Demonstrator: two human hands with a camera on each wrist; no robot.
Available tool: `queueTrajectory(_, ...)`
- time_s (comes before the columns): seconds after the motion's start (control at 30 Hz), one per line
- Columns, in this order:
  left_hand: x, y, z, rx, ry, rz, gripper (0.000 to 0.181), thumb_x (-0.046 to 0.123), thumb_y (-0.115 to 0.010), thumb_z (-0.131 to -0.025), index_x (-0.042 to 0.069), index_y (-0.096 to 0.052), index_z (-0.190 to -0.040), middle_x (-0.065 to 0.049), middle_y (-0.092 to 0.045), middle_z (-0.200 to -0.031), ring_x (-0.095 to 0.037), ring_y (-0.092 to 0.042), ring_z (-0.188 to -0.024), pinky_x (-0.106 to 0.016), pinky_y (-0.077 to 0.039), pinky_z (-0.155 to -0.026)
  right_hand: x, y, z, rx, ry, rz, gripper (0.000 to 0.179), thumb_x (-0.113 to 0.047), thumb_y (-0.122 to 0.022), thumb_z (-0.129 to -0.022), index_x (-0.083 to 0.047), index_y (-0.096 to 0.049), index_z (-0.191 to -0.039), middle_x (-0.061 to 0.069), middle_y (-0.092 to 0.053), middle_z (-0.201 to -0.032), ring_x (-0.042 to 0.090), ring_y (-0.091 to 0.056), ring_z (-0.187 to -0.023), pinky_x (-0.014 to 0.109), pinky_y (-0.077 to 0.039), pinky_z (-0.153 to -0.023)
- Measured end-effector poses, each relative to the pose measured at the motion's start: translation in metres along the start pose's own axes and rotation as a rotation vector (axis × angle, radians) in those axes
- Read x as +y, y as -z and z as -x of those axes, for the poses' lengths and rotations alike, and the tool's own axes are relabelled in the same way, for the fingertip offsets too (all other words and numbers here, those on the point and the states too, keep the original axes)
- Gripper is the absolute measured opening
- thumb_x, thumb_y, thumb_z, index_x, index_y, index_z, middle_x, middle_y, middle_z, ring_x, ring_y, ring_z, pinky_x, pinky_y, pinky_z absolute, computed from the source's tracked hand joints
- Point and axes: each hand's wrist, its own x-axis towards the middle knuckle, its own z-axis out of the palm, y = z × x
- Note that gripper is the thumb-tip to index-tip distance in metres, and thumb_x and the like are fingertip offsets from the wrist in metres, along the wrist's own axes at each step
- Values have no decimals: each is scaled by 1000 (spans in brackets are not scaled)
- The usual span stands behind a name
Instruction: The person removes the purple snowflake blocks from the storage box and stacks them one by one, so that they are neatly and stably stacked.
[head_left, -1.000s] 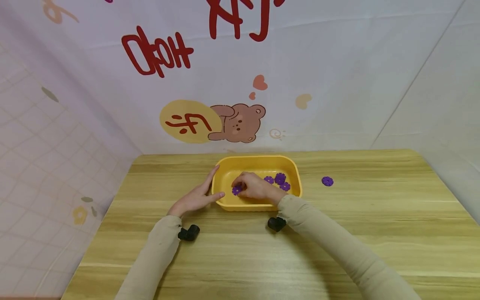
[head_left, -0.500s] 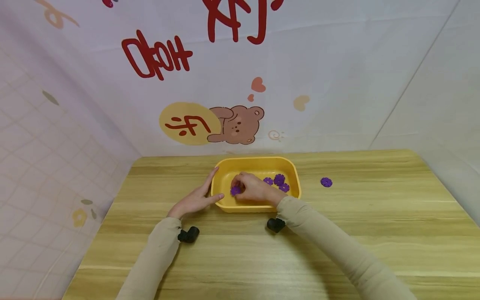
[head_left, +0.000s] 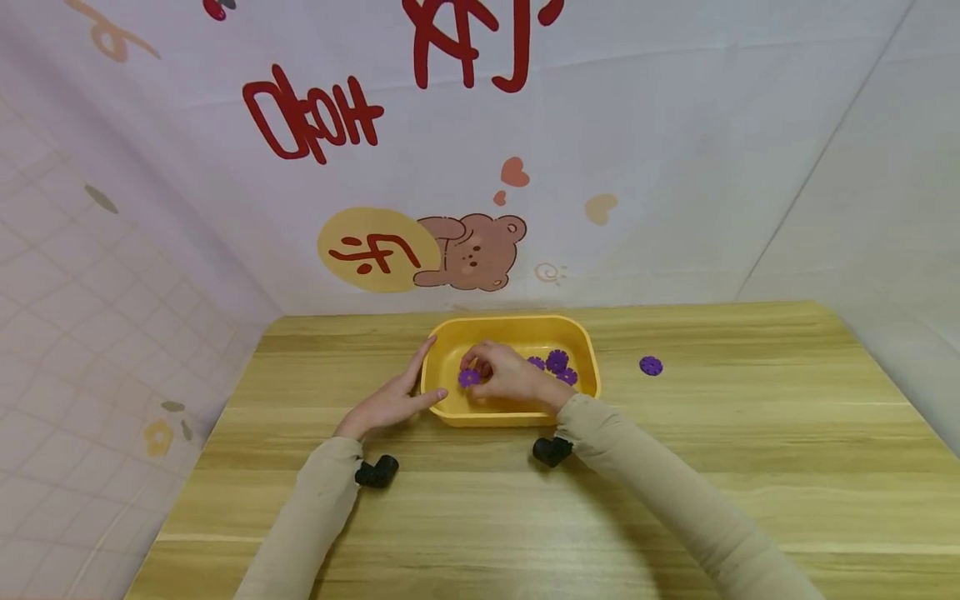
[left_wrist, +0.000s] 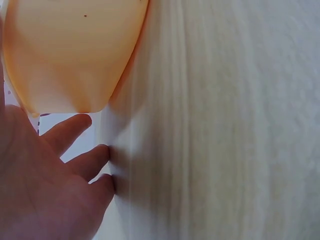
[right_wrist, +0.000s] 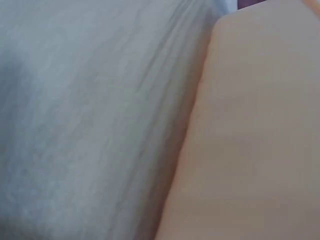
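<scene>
A yellow tub (head_left: pixel 517 325) stands on the wooden table (head_left: pixel 675 467) near its far edge. My right hand (head_left: pixel 498 372) is inside the tub and pinches a purple flower-shaped disc (head_left: pixel 469 377) between thumb and fingers. Three more purple discs (head_left: pixel 557 363) lie in the tub to the right of that hand. My left hand (head_left: pixel 390 398) lies flat against the tub's left outer wall, fingers straight; the left wrist view shows those fingers (left_wrist: pixel 75 145) beside the yellow tub (left_wrist: pixel 70 55). The right wrist view is a blur of pale surfaces.
One purple disc (head_left: pixel 651 366) lies loose on the table to the right of the tub. A printed cloth backdrop with a bear picture (head_left: pixel 472 250) hangs behind the table. Small black cameras sit at both wrists (head_left: pixel 377 472).
The right hand has lifted slightly and shifted left inside the tub with the disc still pinched. The left hand has stayed against the tub.
</scene>
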Motion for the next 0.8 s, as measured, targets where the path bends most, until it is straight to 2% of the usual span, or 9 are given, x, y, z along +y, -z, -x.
queueTrajectory(0.07, -13, -3, -5, 11, -1, -1, 90, 44, -60, -94, 38, 7, -154, -10, -3, -161, -39, -22, -140, -56, -21, -109, -1, 1, 0, 11, 3, -15, 35, -5, -76, -75, -3, -64, -108, 3, -61, -95, 15, -57, -84, 24, -49, -76)
queueTrajectory(0.1, -13, -3, -5, 12, -3, -5, 90, 46, -60, -94, 39, 7, -154, -9, -3, -161, -39, -23, -139, -56, -21, -109, -1, 1, 0, 19, 3, -28, 35, -4, -75, -75, -3, -64, -108, 2, -62, -94, 14, -57, -84, 25, -49, -76)
queueTrajectory(0.33, -12, -3, -4, 12, -3, -12, 91, 47, -59, -94, 41, 9, -153, -11, -2, -160, -39, -21, -140, -56, -21, -110, -7, 10, 8, 68, 13, -129, 34, 0, -73, -78, -2, -66, -111, 1, -66, -96, 15, -60, -85, 28, -51, -77)
queueTrajectory(0.57, -12, -2, -4, 2, 20, 9, 91, 49, -60, -93, 45, 9, -152, -9, -2, -160, -37, -22, -140, -54, -21, -110, -9, 20, 16, 98, 37, -132, 31, -2, -72, -81, -1, -68, -112, 4, -68, -98, 17, -63, -88, 32, -53, -80)
queueTrajectory(0.7, -12, -2, -5, 0, 15, 7, 90, 48, -59, -93, 43, 9, -152, -9, -2, -161, -37, -22, -140, -54, -21, -110, -8, 27, 20, 123, 26, -160, 30, -5, -73, -83, 0, -68, -112, 5, -69, -99, 18, -63, -88, 39, -52, -83)
queueTrajectory(0.8, -12, -2, -5, 0, 0, 3, 90, 46, -59, -94, 40, 9, -153, -10, -1, -161, -39, -20, -140, -55, -20, -110, -6, 33, 24, 138, 16, -182, 31, -6, -73, -83, 0, -68, -113, 5, -69, -101, 18, -64, -89, 39, -52, -83)
